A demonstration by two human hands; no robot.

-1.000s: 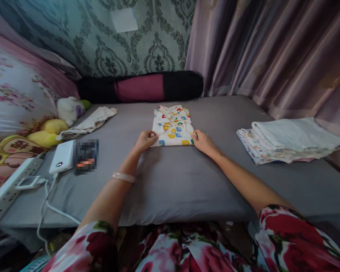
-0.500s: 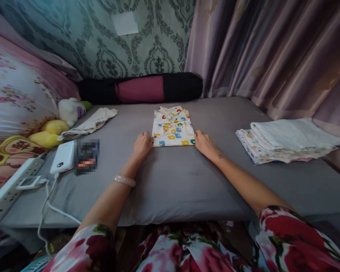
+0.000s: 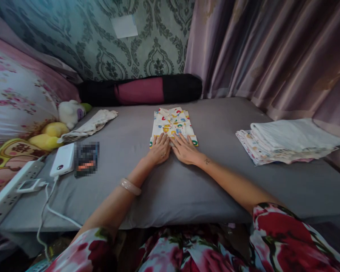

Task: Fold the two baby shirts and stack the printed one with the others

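Seen from head height, looking forward and down: a folded shirt (image 3: pixel 174 118) lying in the middle of a bed (image 3: pixel 215 185) with a grey sheet, white fabric printed with red, blue, yellow and green shapes, collar at the far end. Left hand (image 3: pixel 159 149) and right hand (image 3: pixel 185 150) side by side, palms down on the near end of the shirt, fingers pointing away and a little spread. Grip wide on both sides, hands laid open over the cloth. Thumbs close together; touching or just apart, cannot tell. Pale bangle (image 3: pixel 130 186) on the left forearm. Well to the right, a stack of folded fabric (image 3: pixel 294 138), pale piece on top. To the left, an off-white cloth (image 3: pixel 91 126) near plush toys (image 3: pixel 68 113); nearer, a white device (image 3: pixel 62 160) with a cable attached, beside a pixelated dark item (image 3: pixel 86 155), and a white power strip (image 3: pixel 14 192). Beyond the shirt, a long black and maroon bundle (image 3: pixel 138 91) along a patterned wall (image 3: pixel 158 53).
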